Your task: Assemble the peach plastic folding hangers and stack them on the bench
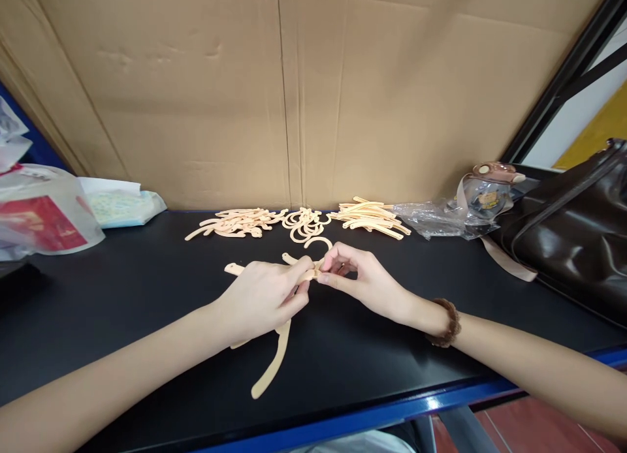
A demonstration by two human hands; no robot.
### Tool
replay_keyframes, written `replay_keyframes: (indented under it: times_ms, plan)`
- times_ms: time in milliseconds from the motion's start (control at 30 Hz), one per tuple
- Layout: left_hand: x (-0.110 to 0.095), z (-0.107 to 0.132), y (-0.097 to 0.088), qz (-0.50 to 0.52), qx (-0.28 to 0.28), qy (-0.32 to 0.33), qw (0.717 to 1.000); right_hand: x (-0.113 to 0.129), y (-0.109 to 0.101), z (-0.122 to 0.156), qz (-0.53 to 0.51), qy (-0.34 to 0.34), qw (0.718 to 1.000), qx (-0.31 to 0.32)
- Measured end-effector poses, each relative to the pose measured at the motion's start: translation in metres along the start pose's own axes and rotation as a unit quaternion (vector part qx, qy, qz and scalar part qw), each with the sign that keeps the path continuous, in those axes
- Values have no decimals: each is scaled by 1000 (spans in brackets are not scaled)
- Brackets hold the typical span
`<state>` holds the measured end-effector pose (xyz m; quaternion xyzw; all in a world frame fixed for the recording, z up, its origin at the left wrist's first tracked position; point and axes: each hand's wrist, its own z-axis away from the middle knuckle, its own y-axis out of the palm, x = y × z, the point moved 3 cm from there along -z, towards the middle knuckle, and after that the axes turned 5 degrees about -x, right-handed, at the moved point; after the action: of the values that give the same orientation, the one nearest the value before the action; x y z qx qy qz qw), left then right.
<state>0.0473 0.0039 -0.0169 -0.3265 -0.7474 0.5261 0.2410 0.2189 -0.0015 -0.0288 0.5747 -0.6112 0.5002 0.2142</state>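
Observation:
My left hand is closed around pale wooden pieces; one long curved strip hangs down from it toward the table's front edge, and another end sticks out to the left. My right hand pinches a small wooden hook-shaped piece where it meets the pieces in the left hand. Both hands meet over the middle of the black table. Fingers hide the joint between the pieces.
Three piles of wooden parts lie at the back: curved strips, hooks and straight sticks. A clear plastic bag and a dark brown handbag sit right. Plastic packets lie left. A cardboard wall stands behind.

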Motion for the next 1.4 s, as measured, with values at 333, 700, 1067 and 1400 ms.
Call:
replay_keyframes:
  times_ms: [333,700,1067,1400]
  plan:
    - [34,-3,-12,77,-24,-253,964,-1,-7,-1,165,-72,983,30]
    - [63,-5,14,225,-42,-248,941,-14,-10,-4,432,-108,893,67]
    - [51,-4,15,213,-23,-288,933,-14,-15,-5,543,-106,833,8]
    - [43,-6,15,242,-45,-226,942,-13,-13,-7,400,-64,914,20]
